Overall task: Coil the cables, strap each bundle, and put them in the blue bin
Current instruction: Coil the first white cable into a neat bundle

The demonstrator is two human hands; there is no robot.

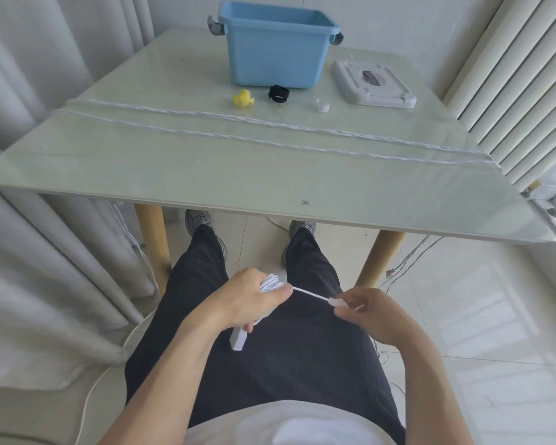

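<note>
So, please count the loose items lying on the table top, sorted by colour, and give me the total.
Blue: 1, the bin
Yellow: 1, a strap
Black: 1, a strap
White or grey: 3, the lid, a small strap, the long cable
Total: 6

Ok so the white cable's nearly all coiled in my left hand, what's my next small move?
Probably wrap the last short stretch: the right hand pinches the plug end beside the coil gripped by the left hand. Then take a strap from the table.

White cable coil (270, 283) at lap; two cables (238, 128) stretched across table; blue bin (275, 56) upright, open, far edge.
</note>
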